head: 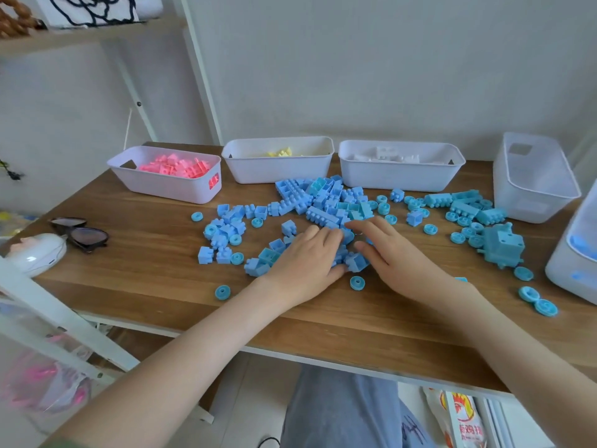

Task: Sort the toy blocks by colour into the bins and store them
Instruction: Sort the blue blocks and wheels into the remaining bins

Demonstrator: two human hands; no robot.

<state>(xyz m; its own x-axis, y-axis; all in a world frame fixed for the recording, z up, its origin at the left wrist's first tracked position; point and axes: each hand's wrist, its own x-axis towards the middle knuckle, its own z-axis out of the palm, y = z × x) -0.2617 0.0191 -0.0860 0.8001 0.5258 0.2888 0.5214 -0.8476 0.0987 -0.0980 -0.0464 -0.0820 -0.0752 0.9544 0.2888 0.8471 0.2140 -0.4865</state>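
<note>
- Lays the left hand [303, 263] palm-down on the blue blocks [326, 202], fingers [323, 236] close together and lightly bent over them, pinching nothing.
- Spreads the right hand [394, 263] flat just beside it, fingers [365, 225] fanned apart over the blocks, thumb angled toward the left thumb.
- Brackets one blue cube [355, 262] between the two thumbs, both touching it.
- Just beyond the fingertips: the thickest heap of blue blocks, loose on the wooden table [155, 286], with thinner clusters trailing off to left and right.
- Among and around them: flat blue wheel discs [223, 292], one just below the cube, a pair near the table's right front edge.
- To the right of the hands: a chunky blue train piece [502, 245], lying among the discs.
- Behind the heap, in a row along the wall: a pink-block bin [168, 187] on the left, a yellow-block bin [277, 171] in the middle, a white-block bin [397, 179] on the right.
- Further right, apart from that row: a taller white bin [533, 192].
- At the table's left end: dark sunglasses [80, 234] touching a rounded white gadget [38, 253].
- At the right edge: a white appliance [575, 270], partly cut off.
</note>
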